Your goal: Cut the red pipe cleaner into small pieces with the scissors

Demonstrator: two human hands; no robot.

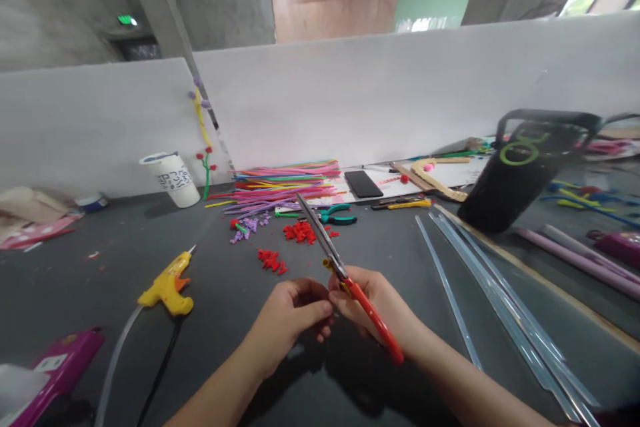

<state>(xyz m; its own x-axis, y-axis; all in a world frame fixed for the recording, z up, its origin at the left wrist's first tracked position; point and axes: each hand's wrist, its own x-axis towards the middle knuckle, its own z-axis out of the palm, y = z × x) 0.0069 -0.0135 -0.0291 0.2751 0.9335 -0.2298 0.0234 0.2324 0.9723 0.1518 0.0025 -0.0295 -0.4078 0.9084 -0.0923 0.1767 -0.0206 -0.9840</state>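
Observation:
My right hand point(385, 310) is closed around the red handles of a pair of long-nose pliers point(325, 243), whose grey jaws point up and away from me. My left hand point(293, 317) is pinched shut beside it, fingertips touching the right hand near the pliers' joint. A small yellow bit point(329, 265) shows at the jaws' base; I cannot make out what the left fingers hold. Both hands hover over the dark grey table point(225, 320), just in front of small piles of red pieces point(273, 260).
A yellow glue gun point(167, 287) lies to the left, a white cup point(173, 178) behind it. Coloured pipe cleaners point(285, 187), green-handled pliers point(337, 213) and a phone point(363, 183) lie ahead. Clear glue sticks point(480, 267) and a black basket point(525, 170) are on the right; a magenta box point(65, 363) sits near left.

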